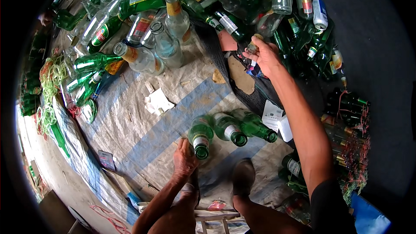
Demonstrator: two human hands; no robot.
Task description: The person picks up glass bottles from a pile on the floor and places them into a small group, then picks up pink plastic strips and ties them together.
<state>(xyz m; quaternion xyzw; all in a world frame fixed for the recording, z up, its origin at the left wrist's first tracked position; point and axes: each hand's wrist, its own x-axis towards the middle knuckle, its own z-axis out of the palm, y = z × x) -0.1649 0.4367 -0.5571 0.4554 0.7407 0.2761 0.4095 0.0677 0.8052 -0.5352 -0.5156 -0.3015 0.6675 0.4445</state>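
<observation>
My right hand (265, 55) reaches to the pile's edge, its fingers closed around the neck of a clear glass bottle (269, 25) with a yellowish neck label. My left hand (185, 159) is low in front of me, fingers curled, right beside the neck of a green glass bottle (201, 133); whether it grips anything is hidden. Two more green bottles, a middle one (226, 126) and a right one (252, 124), lean or lie next to it with their mouths towards me. Farther off, several clear bottles, one of them a clear upright bottle (167, 45), stand on the woven plastic sheet (152, 143).
A heap of mostly green and clear bottles (143, 1) fills the far side. An aluminium can (320, 14) rests on its right part. Light-green netting twine (50, 94) hangs at left. Tied bottle bundles (347, 139) stand at right. White paper (159, 100) litters the sheet.
</observation>
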